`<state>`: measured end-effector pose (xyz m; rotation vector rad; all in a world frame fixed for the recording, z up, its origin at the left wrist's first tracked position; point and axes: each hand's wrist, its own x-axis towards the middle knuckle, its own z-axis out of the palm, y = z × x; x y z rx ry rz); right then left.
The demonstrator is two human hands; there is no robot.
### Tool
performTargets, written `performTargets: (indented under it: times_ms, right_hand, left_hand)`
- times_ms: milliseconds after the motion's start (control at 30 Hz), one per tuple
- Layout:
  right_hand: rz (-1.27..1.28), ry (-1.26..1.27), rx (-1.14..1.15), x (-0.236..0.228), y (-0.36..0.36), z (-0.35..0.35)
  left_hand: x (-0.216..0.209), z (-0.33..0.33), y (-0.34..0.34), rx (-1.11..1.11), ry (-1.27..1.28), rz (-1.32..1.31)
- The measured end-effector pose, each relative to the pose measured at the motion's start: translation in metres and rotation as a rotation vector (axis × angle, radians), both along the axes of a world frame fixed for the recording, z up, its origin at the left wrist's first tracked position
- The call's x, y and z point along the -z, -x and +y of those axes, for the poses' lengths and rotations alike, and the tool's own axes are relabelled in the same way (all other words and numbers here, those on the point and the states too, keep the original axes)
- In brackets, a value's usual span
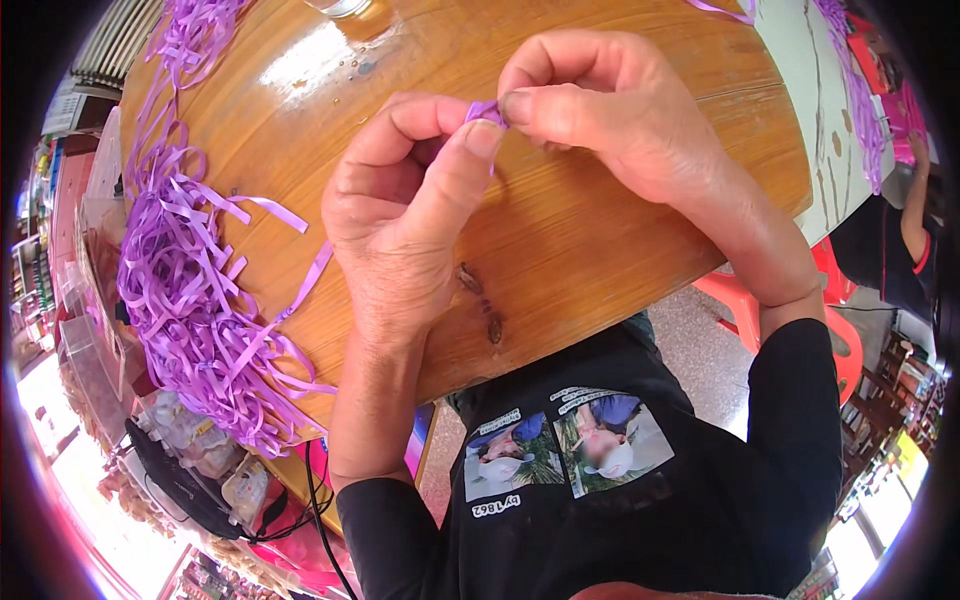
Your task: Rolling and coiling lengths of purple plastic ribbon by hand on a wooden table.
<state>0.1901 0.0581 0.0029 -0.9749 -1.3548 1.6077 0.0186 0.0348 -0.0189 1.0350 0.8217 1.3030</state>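
Over the wooden table, my left hand [400,195] pinches a purple ribbon [482,110] between thumb and forefinger, where it forms a small loop or fold. My right hand [610,115] meets it from the right, thumb and forefinger pressed together on the ribbon's other side. The fingertips of both hands almost touch. Part of the ribbon is hidden behind my left thumb, so whether it is knotted I cannot tell. A large tangled heap of purple ribbons [195,300] lies at the table's left edge, beside my left forearm.
The wooden table [600,270] has a rounded edge near my body. A clear glass [340,5] stands at the far side. More ribbons [195,35] lie far left. A red plastic chair [730,300] is at right, near another person's arm [915,205]. Black cables [318,490] hang at lower left.
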Motion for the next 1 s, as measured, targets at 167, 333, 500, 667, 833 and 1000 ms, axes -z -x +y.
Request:
performTargets:
  times_ms: [167, 333, 500, 667, 833, 1000]
  right_hand:
    - [0.144, 0.091, -0.047, 0.002, 0.001, -0.001]
    - [-0.001, -0.354, 0.088, 0.005, 0.006, -0.006]
    - [-0.282, -0.974, 0.095, 0.002, 0.0, 0.0]
    - [-0.357, -1.025, 0.114, 0.001, -0.003, 0.0]
    - [-0.356, -1.044, 0.132, -0.001, -0.002, 0.0]
    - [-0.332, -1.008, 0.112, 0.0, -0.004, 0.001]
  left_hand:
    - [0.007, 0.001, 0.002, 0.147, 0.144, -0.381]
    - [0.006, -0.002, -0.001, 0.123, 0.167, -0.381]
    - [0.008, -0.001, 0.001, 0.122, 0.182, -0.384]
    - [0.005, 0.0, -0.002, 0.057, 0.183, -0.286]
    - [0.008, 0.001, 0.003, 0.103, 0.094, -0.261]
    - [0.008, 0.001, 0.002, 0.089, 0.08, -0.208]
